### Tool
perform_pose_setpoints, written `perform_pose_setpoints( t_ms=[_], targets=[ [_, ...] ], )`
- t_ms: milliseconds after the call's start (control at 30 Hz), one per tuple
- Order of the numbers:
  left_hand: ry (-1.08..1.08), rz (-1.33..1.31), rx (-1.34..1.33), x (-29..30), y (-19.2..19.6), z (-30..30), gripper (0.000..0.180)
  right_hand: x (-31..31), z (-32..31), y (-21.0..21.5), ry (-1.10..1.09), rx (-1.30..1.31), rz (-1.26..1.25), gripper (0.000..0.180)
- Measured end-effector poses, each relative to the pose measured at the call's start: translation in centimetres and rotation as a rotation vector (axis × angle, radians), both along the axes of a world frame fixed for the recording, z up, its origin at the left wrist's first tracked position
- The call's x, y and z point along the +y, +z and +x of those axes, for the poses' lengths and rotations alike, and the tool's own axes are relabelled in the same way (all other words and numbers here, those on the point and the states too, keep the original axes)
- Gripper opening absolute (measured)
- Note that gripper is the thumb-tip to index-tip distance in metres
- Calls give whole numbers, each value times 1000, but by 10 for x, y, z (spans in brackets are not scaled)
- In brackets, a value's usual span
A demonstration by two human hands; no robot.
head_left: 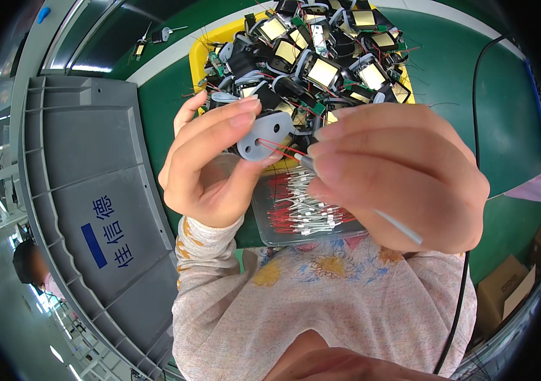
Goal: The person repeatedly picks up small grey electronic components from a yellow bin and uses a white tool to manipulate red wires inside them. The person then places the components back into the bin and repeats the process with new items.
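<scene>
Nearest is the person's patterned shirt (327,282), and just beyond it lies a clear tray (296,241) with many red and white wire pieces (308,203), placed, I think, so that they are within easy reach under both hands. Above the tray, on the left, the left hand (210,165) has its thumb and fingertips clamped on a grey oval piece (273,136); it is tilted so that its face with the holes is turned to the right hand (404,174), which seems to keep these holes open to view. The right hand, on the right, has its thumb and fingers pressed together on a slim grey stick (306,163), whose kind I cannot tell, because the fingers cover most of it. Thin red wires (280,146) run between a hole of the oval piece and the tip of this stick, so the short distance probably helps to guide them. Farther, behind the hands, a yellow bin (198,66) is heaped with black parts carrying yellow pads (323,72), gathered together on the green table (445,57). A grey crate (92,127) stands at left, and at the far left lie a few loose parts (163,35), apart from the bin.
</scene>
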State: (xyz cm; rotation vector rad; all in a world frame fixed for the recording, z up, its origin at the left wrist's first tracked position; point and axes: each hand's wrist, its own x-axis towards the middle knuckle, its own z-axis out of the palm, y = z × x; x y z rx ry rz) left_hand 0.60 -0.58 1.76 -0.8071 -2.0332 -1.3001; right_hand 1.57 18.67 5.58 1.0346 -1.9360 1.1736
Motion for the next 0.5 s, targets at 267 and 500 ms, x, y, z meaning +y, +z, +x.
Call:
perform_pose_setpoints(
  t_ms=[267, 500],
  targets=[
    [0, -7, 22, 2, 1, -3, 32, -6, 9, -8, -106, -33, -93, 32],
    [5, 8, 3, 2, 2, -1, 32, -9, 7, -5, -110, 8, -43, 31]
  ],
)
